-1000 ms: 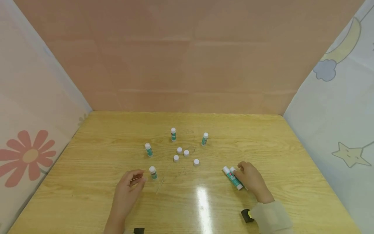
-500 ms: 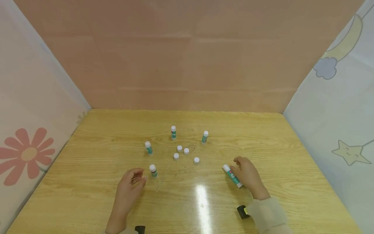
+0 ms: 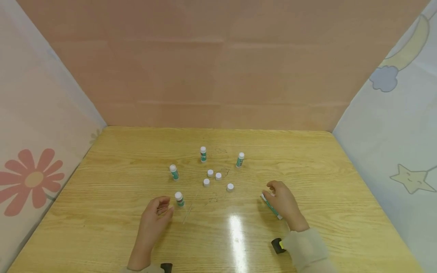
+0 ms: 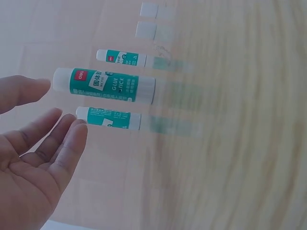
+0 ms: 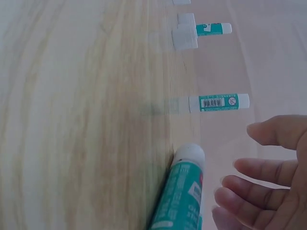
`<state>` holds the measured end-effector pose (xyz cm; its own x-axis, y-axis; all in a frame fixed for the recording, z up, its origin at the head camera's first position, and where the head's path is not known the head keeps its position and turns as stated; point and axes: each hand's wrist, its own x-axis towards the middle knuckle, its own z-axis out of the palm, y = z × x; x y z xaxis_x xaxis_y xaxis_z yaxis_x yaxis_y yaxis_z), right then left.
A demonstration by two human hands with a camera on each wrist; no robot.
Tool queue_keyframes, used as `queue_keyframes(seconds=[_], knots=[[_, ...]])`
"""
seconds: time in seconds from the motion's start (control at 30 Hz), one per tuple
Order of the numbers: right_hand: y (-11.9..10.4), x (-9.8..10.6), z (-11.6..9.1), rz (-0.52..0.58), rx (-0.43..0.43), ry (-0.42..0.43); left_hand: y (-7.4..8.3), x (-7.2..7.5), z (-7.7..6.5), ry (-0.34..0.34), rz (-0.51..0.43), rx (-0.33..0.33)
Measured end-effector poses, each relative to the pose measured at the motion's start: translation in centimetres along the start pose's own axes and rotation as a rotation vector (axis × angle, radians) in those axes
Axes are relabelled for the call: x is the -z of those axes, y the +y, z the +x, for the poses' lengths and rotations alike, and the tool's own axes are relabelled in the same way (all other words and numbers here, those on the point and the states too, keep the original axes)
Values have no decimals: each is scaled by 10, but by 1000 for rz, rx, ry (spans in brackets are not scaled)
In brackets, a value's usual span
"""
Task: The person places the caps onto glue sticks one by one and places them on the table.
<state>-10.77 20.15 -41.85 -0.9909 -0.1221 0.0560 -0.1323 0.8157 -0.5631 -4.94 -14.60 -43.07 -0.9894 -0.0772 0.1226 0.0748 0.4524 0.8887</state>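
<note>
Head view, largest first: tabletop of yellow-brown wood grain (image 3: 102, 227), beneath both hands. Right hand (image 3: 284, 199), bare: fingers loosely bent and apart, grasping nothing; whether it touches what lies below cannot be told. Left hand (image 3: 155, 217), bare: thumb and fingers parted, likewise unloaded.

Lying glue stick (image 5: 178, 194), green-and-white cylinder: under and just left of the right hand, the nearer of the two; long axis slanting from far left to near right, its right side hidden by that hand. A sliver beside it may be a second stick; too covered to tell.

Upright glue stick (image 3: 179, 200), same colours: just right of the left hand's fingertips. Three more upright glue sticks (image 3: 203, 154): beyond both hands, well apart.

Four short, round white caps (image 3: 230, 187): between the hands and farther out, leftward of the right hand. Thin pale strip (image 3: 187, 213): right of the left hand, nearer than the caps.
</note>
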Motion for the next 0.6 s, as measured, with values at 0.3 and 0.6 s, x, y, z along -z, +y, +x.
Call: queue_keyframes(seconds=[0.3,0.6], knots=[[-9,-7,6,12,-14,-38,-6,-4,3,-31,20,8],[-18,-14,9,20,3,-58,-7,-7,7,-46,-4,-8]])
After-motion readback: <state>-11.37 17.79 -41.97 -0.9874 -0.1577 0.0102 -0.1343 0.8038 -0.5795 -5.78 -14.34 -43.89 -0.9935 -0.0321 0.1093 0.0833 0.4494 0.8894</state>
